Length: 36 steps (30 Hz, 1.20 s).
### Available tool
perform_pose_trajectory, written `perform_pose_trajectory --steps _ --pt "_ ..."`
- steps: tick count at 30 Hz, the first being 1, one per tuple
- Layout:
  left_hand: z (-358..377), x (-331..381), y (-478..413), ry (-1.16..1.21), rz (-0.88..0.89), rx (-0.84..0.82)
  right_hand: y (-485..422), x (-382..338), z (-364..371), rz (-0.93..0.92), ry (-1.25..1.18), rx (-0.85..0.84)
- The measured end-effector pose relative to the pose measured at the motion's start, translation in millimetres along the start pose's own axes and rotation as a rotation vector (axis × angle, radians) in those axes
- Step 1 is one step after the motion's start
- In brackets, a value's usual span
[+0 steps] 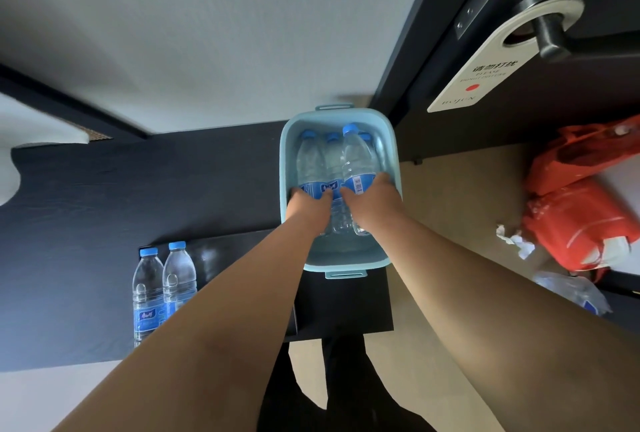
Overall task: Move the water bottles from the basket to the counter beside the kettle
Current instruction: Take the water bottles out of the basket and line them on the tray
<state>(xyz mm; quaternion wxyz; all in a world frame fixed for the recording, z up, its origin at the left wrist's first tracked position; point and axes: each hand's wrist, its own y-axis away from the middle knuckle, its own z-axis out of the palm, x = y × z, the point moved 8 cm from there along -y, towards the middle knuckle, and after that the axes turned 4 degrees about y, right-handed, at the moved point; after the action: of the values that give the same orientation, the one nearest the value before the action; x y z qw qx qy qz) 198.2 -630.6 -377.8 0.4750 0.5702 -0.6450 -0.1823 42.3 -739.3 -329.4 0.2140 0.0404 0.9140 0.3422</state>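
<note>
- The left hand is curled round the blue-labelled middle of a clear plastic water bottle lying at the left inside the basket; fingers closed on it.
- The right hand is wrapped the same way round a second bottle, whose blue cap sits higher than its neighbours' caps.
- Between and behind these two, further blue-capped bottles lie packed side by side.
- The basket is pale blue, smooth plastic, a rounded rectangle with a slotted handle at each end; it rests on the edge of a dark, matt table.
- Two upright bottles of the same ribbed clear plastic stand touching each other on a glossy black tray, well apart from the basket.
- To the right, crumpled red plastic bags and white paper scraps lie on a tan floor.
- A white door hanger hangs from a dark metal lever handle.
</note>
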Motion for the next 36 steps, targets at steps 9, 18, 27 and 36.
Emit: perform_pose_trajectory --steps 9,18,27,36 --pt "-12 12 34 0.1 0.084 -0.055 41 12 5 0.013 -0.152 0.029" --pt "-66 -2 90 0.069 0.218 -0.038 85 -1 -10 -0.042 -0.218 -0.024" --pt "-136 -87 114 0.066 0.172 0.06 138 -35 35 -0.195 -0.06 -0.154" --pt "-173 -180 92 0.081 0.074 0.159 167 -52 112 -0.275 0.195 -0.293"
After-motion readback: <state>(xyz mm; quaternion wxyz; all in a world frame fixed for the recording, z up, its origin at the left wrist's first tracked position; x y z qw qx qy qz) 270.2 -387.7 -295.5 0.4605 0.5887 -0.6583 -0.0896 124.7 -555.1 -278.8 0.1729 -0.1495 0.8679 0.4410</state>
